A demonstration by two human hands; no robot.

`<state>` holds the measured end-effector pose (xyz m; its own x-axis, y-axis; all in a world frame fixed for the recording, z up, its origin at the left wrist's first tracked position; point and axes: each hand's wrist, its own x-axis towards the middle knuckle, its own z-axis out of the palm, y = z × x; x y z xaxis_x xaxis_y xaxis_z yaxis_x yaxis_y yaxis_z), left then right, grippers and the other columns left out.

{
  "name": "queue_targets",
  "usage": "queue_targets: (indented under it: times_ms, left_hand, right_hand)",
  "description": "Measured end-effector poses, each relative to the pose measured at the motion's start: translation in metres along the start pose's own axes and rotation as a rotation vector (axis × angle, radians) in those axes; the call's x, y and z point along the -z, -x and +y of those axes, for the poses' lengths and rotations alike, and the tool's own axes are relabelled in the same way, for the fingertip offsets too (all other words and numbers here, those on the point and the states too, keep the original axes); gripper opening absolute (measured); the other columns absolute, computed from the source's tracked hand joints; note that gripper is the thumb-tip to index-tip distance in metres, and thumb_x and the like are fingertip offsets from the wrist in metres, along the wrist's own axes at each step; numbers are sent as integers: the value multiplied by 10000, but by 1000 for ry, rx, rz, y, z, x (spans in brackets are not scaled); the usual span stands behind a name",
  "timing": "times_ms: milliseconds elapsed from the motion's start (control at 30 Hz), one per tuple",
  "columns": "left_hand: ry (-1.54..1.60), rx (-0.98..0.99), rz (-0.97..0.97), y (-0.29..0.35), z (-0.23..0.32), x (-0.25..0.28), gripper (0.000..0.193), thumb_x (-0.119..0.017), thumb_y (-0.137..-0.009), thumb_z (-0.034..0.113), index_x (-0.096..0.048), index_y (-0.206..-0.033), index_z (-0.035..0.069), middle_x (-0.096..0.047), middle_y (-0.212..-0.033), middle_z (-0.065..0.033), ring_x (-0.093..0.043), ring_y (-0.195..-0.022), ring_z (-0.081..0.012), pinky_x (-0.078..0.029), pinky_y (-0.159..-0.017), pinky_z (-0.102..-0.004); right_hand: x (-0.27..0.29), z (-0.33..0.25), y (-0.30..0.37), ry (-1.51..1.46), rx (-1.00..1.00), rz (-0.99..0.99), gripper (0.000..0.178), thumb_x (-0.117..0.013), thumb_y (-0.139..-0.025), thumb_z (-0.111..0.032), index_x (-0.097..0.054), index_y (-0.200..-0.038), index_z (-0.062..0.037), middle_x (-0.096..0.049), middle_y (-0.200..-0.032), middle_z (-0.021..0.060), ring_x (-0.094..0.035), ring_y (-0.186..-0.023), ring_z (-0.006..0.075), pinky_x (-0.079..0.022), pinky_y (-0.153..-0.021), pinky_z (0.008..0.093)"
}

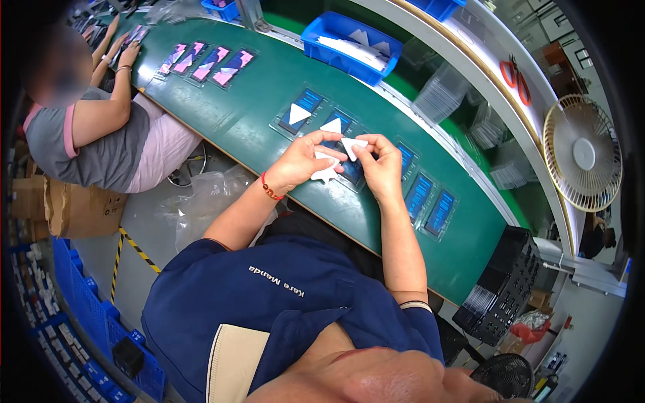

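Note:
My left hand [300,161] is closed on a small bunch of white triangular pieces [325,169]. Between the fingertips of my right hand [381,166] is a single white triangle [353,146], and my left index fingertip comes close to its edge. Both hands hover over a row of dark flat panels with blue faces in clear plastic trays. A white triangle [299,113] lies on the leftmost blue panel [310,99], and another triangle [331,125] on the panel beside it. Farther right, blue panels [418,195] show no triangle. The panel below my hands is partly hidden.
The green table [262,87] carries several pink-and-dark panels [211,64] at far left, where a co-worker [87,127] sits. A blue bin [351,47] with white pieces stands at the back. Black trays [500,285], a fan [583,153] and red-handled scissors [515,80] are at right.

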<state>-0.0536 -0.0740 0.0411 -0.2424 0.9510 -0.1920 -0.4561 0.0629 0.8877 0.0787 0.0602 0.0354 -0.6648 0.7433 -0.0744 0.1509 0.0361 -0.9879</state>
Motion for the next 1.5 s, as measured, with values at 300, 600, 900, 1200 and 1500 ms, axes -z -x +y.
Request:
queue_targets:
  times_ms: [300, 600, 900, 1200, 1500]
  left_hand:
    - [36, -80, 17, -15, -13, -27, 648, -640, -807, -71, -338, -1376, -1, -581, -1147, -244, -646, -908, -197, -533, -813, -283]
    - [297, 152, -187, -26, -17, -43, 572, -509, -810, -137, -393, -1352, 4, -572, -1184, -178, -610, -1044, -208, -507, -820, -258]
    - [-73, 14, -137, -31, -25, -63, 578, -594, -830, -80, -373, -1359, -6, -651, -1068, -156, -631, -983, -171, -513, -819, -259]
    - [-51, 94, -158, -33, -31, -81, 472, -559, -823, -114, -473, -1277, -19, -646, -1010, -143, -632, -939, -156, -521, -784, -238]
    - [-102, 29, -126, -38, -40, -83, 416, -589, -816, -106, -517, -1217, -23, -656, -1019, -146, -638, -941, -163, -514, -814, -248]
  right_hand:
    - [18, -8, 21, 230, 212, -80, 266, -748, -750, -208, -668, -929, -29, -623, -773, 65, -581, -738, 190, -451, -696, 352]
    - [55, 2, 37, -19, 26, 98, 100, -691, -805, -25, -646, -891, 0, -651, -776, 42, -597, -718, 107, -494, -679, 255]
    - [63, -8, 57, 290, 157, 44, 247, -767, -733, -141, -677, -944, -49, -616, -800, 34, -563, -794, 133, -435, -724, 304]
    - [101, 16, 76, 120, -16, 320, 119, -700, -781, -53, -672, -893, -22, -672, -780, 38, -603, -701, 104, -470, -708, 266]
    - [121, 26, 87, 651, 95, 458, 97, -714, -752, -144, -659, -805, -84, -648, -742, 47, -560, -762, 240, -371, -787, 372]
